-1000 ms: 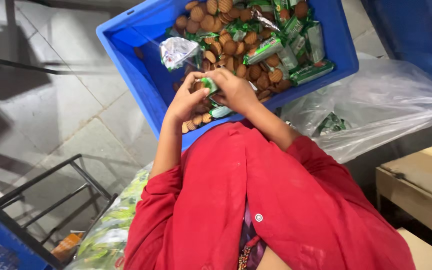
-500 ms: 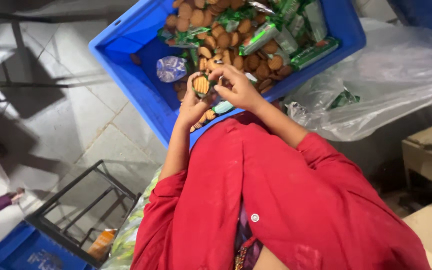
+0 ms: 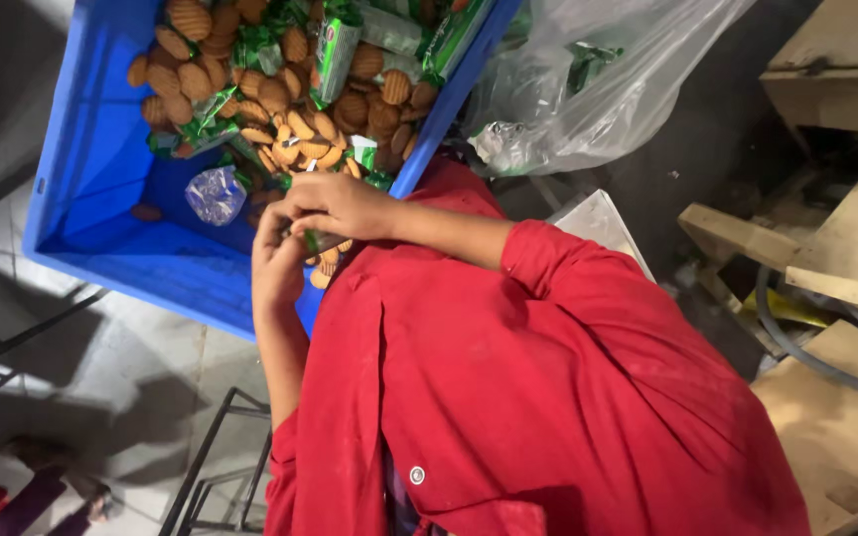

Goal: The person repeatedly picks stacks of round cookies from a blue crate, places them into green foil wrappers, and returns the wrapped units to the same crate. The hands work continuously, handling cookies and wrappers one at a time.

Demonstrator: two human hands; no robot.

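Over a blue crate [image 3: 91, 179] of biscuits [image 3: 300, 124], both hands [image 3: 305, 233] pinch a green wrapper [image 3: 312, 241].

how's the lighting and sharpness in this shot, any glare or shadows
Head view: light is even on the blue crate and biscuits, and both are fairly sharp; glare streaks the clear bag; long dark shadows cross the floor at lower left; the hands are slightly soft; the right side is dim.
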